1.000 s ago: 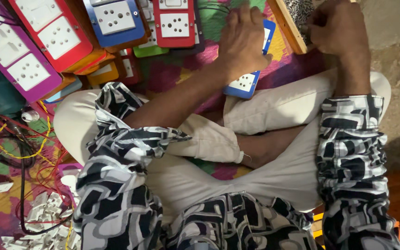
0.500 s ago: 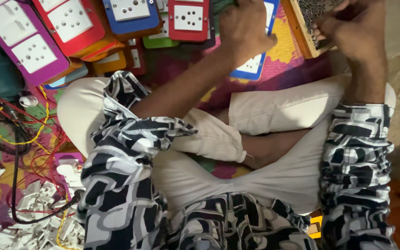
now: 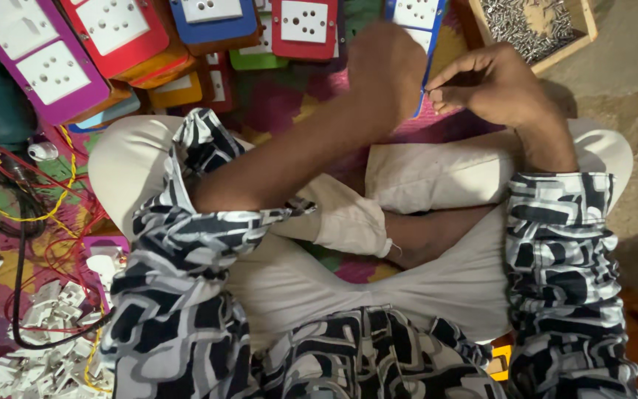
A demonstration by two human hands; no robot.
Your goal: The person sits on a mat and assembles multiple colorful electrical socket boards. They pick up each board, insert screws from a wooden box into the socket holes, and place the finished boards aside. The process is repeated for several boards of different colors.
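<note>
At top centre, a blue-framed socket board (image 3: 416,29) was steadied on edge by the left hand (image 3: 389,66), its grip not discernible. The right hand (image 3: 492,85), fingertips pinched on something too small to identify, was held just beside the board, below a wooden tray of screws (image 3: 537,26); a fastening step was judged in hand.

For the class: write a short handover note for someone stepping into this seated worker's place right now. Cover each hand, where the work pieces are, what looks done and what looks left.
Left hand: grips the blue-framed socket board, holding it on edge above the lap.
Right hand: fingertips pinched beside the board's edge; whatever they hold is too small to see.
Wooden tray of screws: on the floor just beyond the right hand.
Done, by the look of it: a row of boards with socket plates fitted, purple, red and others, lies ahead on the left.
Left, by the look of it: loose white parts and wires lie on the left.
</note>
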